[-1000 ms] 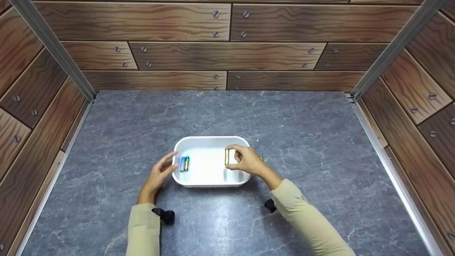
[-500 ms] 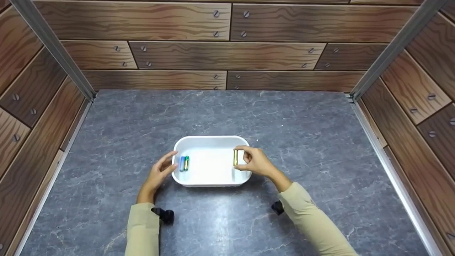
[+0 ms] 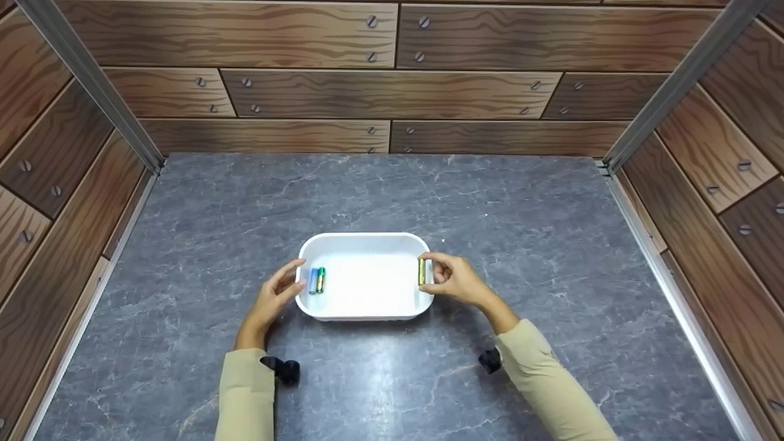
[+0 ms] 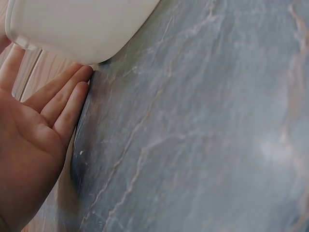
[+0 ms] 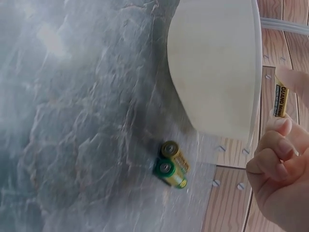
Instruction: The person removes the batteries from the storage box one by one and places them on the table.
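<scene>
The left sleeve [image 3: 247, 404] is plain khaki-beige cloth with a straight-edged cuff [image 3: 245, 353] and a faint crosswise fold, and the left hand [image 3: 271, 304] beyond it is bare. At that sleeve's inner edge sits a small black device [image 3: 290, 372] with a slim bracket [image 3: 269, 362] and a rounded end. Well right of the left sleeve, the matching right sleeve [image 3: 556, 386] shows soft creases, with a second black device [image 3: 490, 361] partly hidden.

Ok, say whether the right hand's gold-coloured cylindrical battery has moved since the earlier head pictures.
Yes, rightward: against the white rounded plastic tub, the gold-coloured battery, pinched by the right hand, has shifted toward the tub's right end.
</scene>
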